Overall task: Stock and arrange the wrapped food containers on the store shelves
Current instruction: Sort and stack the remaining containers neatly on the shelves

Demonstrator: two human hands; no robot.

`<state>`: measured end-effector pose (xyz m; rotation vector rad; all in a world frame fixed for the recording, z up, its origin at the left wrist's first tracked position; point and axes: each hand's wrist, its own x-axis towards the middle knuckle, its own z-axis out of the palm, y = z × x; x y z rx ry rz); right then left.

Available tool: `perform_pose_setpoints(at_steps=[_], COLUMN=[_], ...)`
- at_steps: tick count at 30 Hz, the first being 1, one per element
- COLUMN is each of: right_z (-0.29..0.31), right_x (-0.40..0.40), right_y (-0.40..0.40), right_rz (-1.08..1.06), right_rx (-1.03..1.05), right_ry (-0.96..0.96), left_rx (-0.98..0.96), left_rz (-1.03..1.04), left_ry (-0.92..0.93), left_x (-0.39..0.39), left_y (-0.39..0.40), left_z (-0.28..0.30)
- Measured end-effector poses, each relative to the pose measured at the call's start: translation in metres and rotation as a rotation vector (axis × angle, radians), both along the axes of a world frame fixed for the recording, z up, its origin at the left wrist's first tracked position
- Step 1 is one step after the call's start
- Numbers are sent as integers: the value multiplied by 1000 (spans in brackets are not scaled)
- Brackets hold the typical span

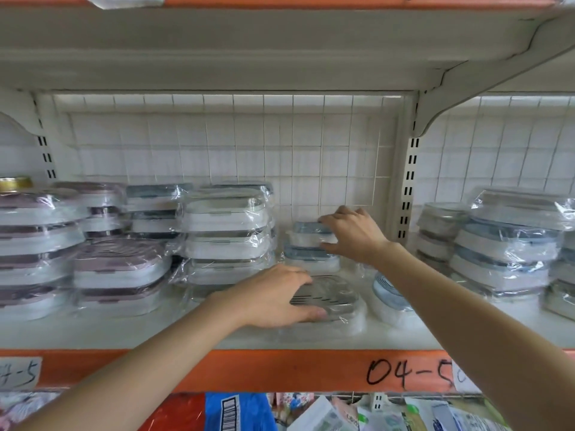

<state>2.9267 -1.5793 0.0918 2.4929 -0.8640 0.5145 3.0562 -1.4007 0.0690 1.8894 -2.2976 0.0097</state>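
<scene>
Left hand (277, 295) up front, fingers (314, 313) spread and curled round a grey-lidded wrapped container (329, 298) lying on the shelf (217, 337). Behind that container, right hand (351, 234) pinches the top blue-lidded container (306, 233) of a short stack.

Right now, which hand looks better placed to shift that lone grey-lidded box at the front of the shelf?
The left hand, probably. It already grips the grey-lidded box at the shelf front. The right hand is further back, holding the top box of the small blue-lidded stack.
</scene>
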Motion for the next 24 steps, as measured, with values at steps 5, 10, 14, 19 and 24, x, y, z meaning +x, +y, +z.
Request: perform_pose_setpoints(at_steps=[5,10,14,19,24], right_z=[16,36,40,49,60], right_x=[10,-43,-91,-134,-143], right_y=[-4,4,15,27,23], right_rz=[37,-18,-151,-189,-141], right_rx=[487,495,441,440,405], right_ry=[17,-33,-50,-94,-239], left_rx=[-17,-58,-29,93,-103], left_rz=[43,-23,-93,14,84], left_ry=[-4,54,78,76,405], left_x=[1,-30,-83,-122,-93], left_y=[1,-18,-54,-83,-81], left_z=[4,13,15,6,30])
